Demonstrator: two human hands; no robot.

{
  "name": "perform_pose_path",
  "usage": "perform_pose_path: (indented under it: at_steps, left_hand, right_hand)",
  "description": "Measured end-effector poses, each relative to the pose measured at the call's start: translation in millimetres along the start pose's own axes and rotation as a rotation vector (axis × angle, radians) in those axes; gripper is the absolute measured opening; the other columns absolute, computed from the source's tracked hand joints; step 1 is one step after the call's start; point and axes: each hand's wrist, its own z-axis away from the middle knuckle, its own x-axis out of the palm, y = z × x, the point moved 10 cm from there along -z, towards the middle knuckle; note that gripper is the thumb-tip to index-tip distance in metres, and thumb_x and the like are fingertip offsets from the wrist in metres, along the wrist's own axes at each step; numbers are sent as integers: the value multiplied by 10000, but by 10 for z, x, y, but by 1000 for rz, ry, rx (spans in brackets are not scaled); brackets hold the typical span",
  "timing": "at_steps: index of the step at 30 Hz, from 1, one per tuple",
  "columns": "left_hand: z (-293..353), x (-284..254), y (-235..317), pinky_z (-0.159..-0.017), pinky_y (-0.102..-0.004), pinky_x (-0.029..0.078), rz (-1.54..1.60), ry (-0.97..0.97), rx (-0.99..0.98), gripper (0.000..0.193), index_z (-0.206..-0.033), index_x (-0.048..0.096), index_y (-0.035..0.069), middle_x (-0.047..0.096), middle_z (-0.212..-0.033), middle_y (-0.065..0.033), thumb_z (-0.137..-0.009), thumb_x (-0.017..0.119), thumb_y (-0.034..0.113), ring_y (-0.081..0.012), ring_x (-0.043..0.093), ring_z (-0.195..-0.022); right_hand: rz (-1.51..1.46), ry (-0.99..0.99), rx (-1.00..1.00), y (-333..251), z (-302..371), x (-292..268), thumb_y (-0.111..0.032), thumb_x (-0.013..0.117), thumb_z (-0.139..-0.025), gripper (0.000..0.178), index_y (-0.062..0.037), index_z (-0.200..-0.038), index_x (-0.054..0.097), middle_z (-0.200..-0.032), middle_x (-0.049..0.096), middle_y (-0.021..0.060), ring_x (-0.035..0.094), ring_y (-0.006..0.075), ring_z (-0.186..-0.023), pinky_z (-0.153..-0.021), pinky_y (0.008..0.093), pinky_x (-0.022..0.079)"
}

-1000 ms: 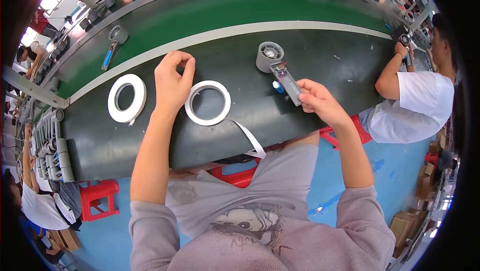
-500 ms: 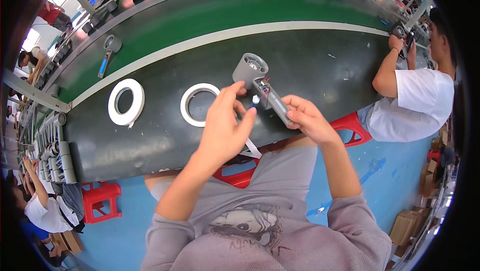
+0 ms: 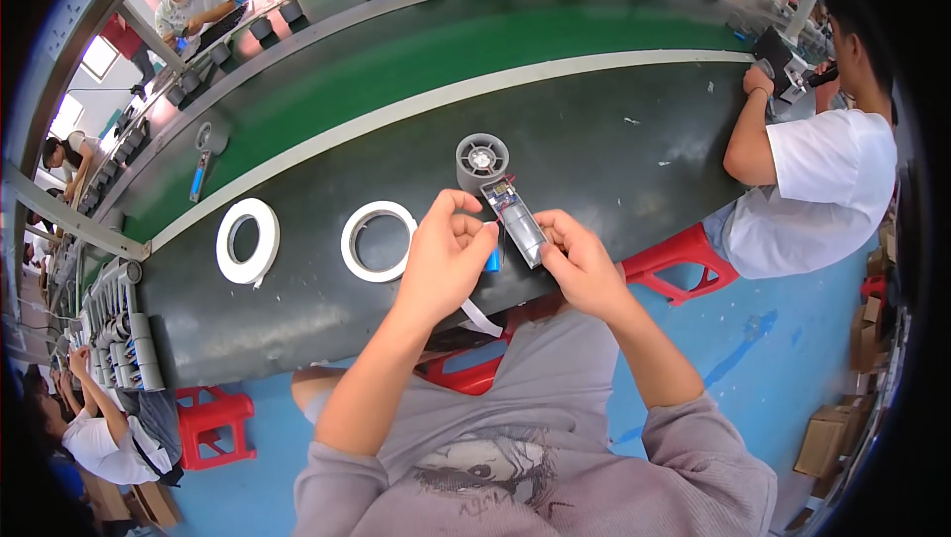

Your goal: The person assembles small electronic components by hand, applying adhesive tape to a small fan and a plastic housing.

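A grey fan-like housing [image 3: 482, 154] with a round, spoked head is held above the dark table. Its long handle faces up uncovered, showing a small circuit board, thin wires and a bare hollow. My right hand [image 3: 584, 265] grips the lower end of the handle between thumb and fingers. Left of the handle, my left hand [image 3: 444, 258] is closed in a pinch. A blue cylindrical cell [image 3: 492, 260] sticks out below its thumb and fingertips, partly hidden by them.
Two rolls of white tape, one nearer [image 3: 379, 242] and one farther left [image 3: 248, 242], lie on the table. Another grey housing [image 3: 210, 138] rests on the green belt. Grey parts [image 3: 124, 329] are stacked at the left end. A co-worker [image 3: 827, 175] sits at right.
The housing has been turned so its grille and open handle face up toward me. The blue cell now hangs lower, below my left fingertips. The view has shifted slightly.
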Motion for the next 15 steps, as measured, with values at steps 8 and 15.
perform_pose_path:
  at_steps: [8,15]
  left_hand:
    - [-95,61,-54,-513,-244,444,166,-45,-125,241,-1110,485,1,621,-711,-42,-990,664,109,-87,556,-573]
    - [-124,132,-66,-466,-240,449,197,-41,-153,229,-1073,475,26,593,-696,-28,-1002,666,131,-86,549,-549]
  right_hand:
    - [536,123,-187,-438,-34,33,-56,691,-864,457,-33,-1309,587,-1074,618,114,593,197,-814,-766,316,500]
    - [565,129,-667,-797,62,86,-10,794,-769,304,-12,-1060,706,-1247,600,120,589,224,-842,-753,353,495]
